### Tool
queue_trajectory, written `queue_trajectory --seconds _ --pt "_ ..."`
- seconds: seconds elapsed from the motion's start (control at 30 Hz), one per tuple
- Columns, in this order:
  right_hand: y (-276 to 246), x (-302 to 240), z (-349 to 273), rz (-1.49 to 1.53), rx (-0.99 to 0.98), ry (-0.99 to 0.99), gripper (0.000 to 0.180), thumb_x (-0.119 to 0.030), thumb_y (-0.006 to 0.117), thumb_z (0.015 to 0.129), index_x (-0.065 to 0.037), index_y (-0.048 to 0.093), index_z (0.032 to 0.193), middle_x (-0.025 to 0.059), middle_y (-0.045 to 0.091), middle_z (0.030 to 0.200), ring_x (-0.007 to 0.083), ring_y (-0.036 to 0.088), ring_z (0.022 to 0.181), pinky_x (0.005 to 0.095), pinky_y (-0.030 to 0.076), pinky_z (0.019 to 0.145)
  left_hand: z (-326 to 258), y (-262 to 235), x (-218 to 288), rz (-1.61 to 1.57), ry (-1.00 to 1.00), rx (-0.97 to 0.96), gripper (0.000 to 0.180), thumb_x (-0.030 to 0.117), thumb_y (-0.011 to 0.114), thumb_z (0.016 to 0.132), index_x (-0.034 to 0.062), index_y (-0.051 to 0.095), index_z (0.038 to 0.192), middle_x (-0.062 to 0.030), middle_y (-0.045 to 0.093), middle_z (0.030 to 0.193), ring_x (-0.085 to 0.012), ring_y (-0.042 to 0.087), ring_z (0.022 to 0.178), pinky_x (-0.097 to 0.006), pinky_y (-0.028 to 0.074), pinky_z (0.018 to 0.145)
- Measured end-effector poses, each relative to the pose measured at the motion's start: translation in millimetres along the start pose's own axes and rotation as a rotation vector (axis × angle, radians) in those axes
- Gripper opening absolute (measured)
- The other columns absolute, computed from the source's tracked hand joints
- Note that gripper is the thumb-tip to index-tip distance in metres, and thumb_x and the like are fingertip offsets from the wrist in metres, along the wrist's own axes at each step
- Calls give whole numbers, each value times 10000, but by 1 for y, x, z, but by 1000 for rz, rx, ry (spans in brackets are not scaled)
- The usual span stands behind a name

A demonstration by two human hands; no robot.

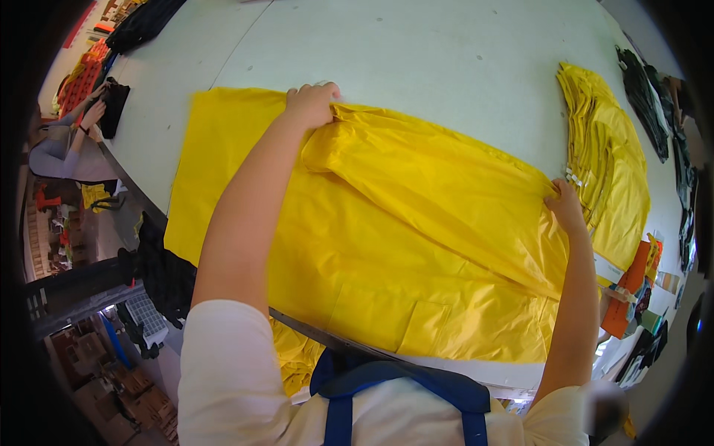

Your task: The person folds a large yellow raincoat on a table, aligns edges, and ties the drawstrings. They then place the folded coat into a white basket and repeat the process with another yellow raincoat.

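Note:
A large yellow garment [387,245] of shiny fabric lies spread on a white table [416,52]. My left hand [311,102] grips a folded edge of it at the far side, left of centre. My right hand [565,207] pinches the same fold at the garment's right end. Between the two hands the fabric is lifted into a long ridge. A patch pocket shows on the near part of the garment.
A stack of folded yellow garments [606,156] lies at the right, with dark garments [643,104] beyond it. Orange items [632,290] sit at the right table edge. Another person [71,141] handles black fabric at the far left. More yellow fabric [294,353] hangs below the near edge.

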State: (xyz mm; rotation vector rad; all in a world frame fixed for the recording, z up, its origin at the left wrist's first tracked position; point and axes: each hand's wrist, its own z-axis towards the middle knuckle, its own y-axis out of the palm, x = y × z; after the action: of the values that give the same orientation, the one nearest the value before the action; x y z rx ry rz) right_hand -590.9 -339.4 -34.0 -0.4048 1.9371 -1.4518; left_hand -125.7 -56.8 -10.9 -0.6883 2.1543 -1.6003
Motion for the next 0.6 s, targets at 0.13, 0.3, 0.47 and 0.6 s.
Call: queue_trajectory --seconds 0.13,0.3,0.47,0.6 --pt "-40 -32 -11 118 -12 27 267 -54 611 759 -10 524 1008 176 597 911 365 577 882 382 458 776 -9 -24 -16 -57 74 -198 211 115 643 755 120 608 964 -79 597 981 -281 556 1000 -367 466 789" --pt "-79 -60 -119 67 282 -134 182 49 550 700 1 428 827 156 451 735 349 475 689 381 420 644 -134 -34 -34 -99 192 361 192 66 646 656 91 574 833 -97 558 859 -315 546 833 -414 438 691" --pt "-63 -69 -275 -104 338 -633 265 25 551 530 -83 381 703 102 397 685 295 444 655 406 367 595 -303 23 -56 -67 395 696 169 65 619 621 118 548 765 -40 500 773 -278 522 743 -371 362 694" --pt "-8 -86 -320 -168 164 -554 158 -49 591 554 -112 460 616 66 429 658 274 479 671 390 368 657 -356 70 -36 -115 240 210 197 51 621 631 98 548 808 -53 533 857 -285 510 869 -412 363 758"
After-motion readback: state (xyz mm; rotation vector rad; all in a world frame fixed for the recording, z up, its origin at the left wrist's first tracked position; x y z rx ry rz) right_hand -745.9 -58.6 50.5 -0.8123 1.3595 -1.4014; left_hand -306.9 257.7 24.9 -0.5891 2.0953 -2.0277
